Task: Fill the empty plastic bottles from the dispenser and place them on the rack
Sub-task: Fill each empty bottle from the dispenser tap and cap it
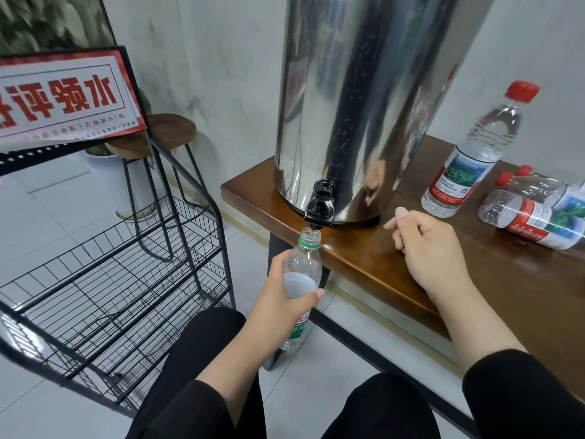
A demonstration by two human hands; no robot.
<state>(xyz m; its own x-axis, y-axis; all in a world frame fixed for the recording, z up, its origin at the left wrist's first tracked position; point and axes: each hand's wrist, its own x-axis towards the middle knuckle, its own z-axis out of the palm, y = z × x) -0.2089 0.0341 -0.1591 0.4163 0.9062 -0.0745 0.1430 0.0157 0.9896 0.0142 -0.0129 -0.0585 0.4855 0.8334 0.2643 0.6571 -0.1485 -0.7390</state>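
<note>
Wooden table (pixel 395 267) | bottle (pixel 304 264) under tap (pixel 319 208) | left fingers (pixel 311 294) wrapped round it

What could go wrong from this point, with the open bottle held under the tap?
1. The bottle in the left hand sits tilted under the black tap, its narrow mouth barely aligned, so water may spill onto the table edge or floor.
2. It already looks partly filled; overfilling is possible.
3. The right hand hovers loosely curled, off the tap, so flow control may lag.

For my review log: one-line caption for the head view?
Left hand holds an uncapped bottle under the dispenser's black tap; right hand hovers over the table.
</note>
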